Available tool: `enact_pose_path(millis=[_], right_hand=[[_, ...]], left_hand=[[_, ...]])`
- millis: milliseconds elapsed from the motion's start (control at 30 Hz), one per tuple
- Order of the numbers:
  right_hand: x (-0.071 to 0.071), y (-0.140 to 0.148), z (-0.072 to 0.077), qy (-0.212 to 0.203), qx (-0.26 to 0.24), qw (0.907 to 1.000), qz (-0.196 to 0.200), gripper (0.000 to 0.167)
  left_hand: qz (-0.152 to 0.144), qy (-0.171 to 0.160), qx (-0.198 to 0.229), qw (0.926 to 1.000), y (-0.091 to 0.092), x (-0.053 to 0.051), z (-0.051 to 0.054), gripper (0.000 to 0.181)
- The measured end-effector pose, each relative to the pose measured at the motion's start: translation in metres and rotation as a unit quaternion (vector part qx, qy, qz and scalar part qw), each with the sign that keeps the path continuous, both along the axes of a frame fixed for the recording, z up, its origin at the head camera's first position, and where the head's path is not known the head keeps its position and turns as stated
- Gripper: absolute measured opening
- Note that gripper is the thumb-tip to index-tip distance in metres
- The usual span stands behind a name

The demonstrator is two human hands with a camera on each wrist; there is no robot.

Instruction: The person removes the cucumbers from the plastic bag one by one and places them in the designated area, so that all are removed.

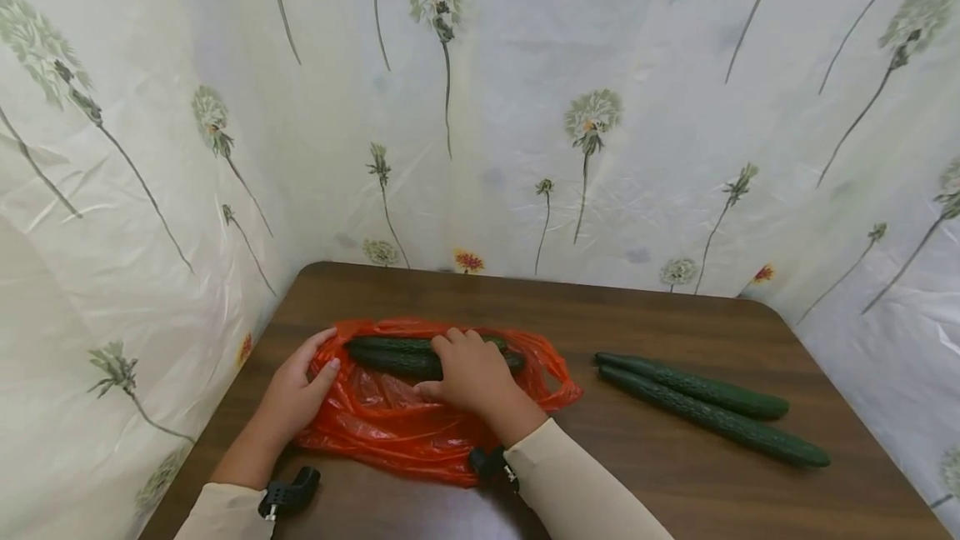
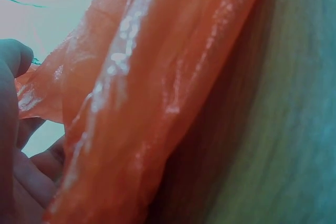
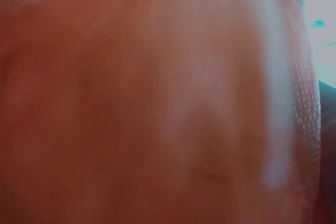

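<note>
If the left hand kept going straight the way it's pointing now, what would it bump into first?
The left hand would first meet the red bag, which it already touches. Just beyond, probably the cucumbers lying in it, though depth is hard to judge.

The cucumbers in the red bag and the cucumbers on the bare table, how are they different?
The bag cucumbers lie in the open red bag; the table cucumbers lie right on the wood.
The right hand is on the bag cucumbers; no hand touches the table cucumbers.
In the head view, the bag cucumbers lie nearly level, while the table cucumbers slant down rightward.
Both are dark green.
</note>
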State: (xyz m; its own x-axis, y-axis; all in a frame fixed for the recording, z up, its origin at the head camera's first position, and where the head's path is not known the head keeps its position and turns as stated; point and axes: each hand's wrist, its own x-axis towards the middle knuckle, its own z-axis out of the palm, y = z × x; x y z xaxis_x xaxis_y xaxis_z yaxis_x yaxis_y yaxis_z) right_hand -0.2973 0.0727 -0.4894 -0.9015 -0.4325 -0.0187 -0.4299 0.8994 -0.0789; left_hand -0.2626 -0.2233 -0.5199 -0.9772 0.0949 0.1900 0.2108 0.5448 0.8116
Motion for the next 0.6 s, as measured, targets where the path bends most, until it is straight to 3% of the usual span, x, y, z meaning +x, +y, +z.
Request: enact_pose_path(millis=[600], right_hand=[[0.0040, -0.0020, -0.0064, -0.001, 0.006, 0.9999, 0.015, 0.069]], left_hand=[[-0.002, -0.002, -0.005, 1.0000, -0.0001, 0.0006, 0.0029, 0.053]])
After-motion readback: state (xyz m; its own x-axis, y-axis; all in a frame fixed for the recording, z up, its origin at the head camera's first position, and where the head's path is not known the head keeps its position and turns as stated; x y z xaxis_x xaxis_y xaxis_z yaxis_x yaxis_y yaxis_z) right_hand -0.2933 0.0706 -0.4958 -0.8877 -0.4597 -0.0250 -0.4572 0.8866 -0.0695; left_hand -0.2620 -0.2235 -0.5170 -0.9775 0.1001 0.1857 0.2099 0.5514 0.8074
